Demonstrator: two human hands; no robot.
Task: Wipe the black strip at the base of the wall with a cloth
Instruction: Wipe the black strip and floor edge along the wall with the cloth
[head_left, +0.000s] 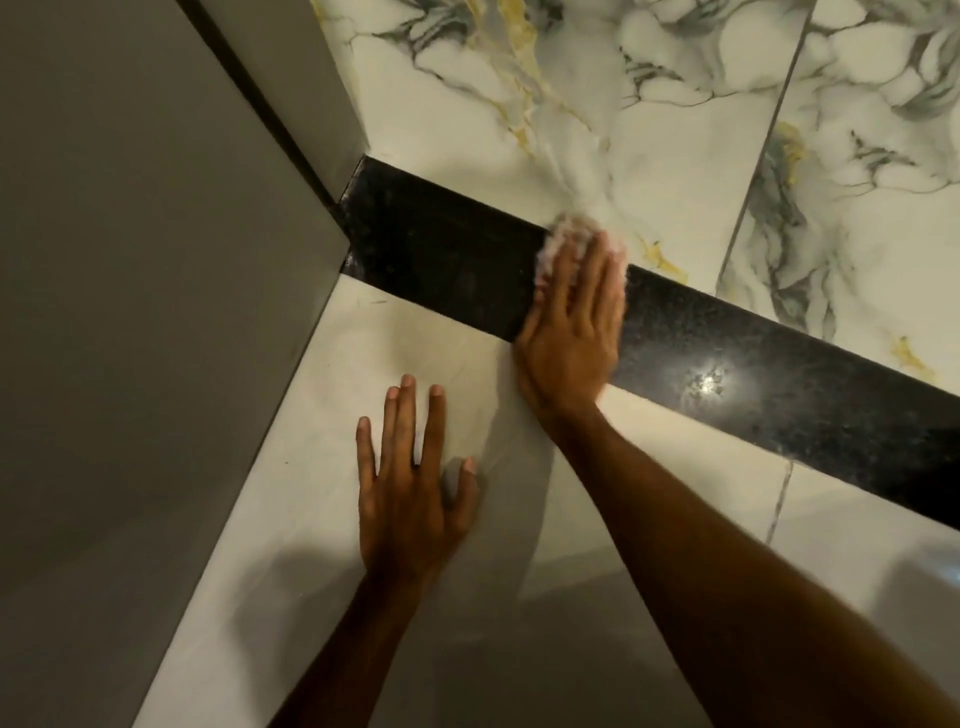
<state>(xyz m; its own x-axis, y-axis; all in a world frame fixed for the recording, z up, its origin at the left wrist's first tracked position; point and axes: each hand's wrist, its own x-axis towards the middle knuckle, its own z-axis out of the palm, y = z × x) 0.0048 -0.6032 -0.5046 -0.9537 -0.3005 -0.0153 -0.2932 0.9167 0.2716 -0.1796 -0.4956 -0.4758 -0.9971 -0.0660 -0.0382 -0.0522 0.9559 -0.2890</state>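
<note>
A glossy black speckled strip (727, 358) runs along the bottom of the marbled wall, from the corner at the left down to the right edge. My right hand (571, 332) lies flat on the strip with fingers together, pressing a pale fluffy cloth (566, 234) against it; most of the cloth is hidden under the fingers and its edge looks blurred. My left hand (410, 483) rests palm down on the light floor tile in front of the strip, fingers spread, holding nothing.
A grey panel (145, 312) stands at the left and meets the strip at the corner. White marble wall tiles (675, 130) with grey and gold veins rise behind the strip. Light floor tile (395, 338) lies in front of it.
</note>
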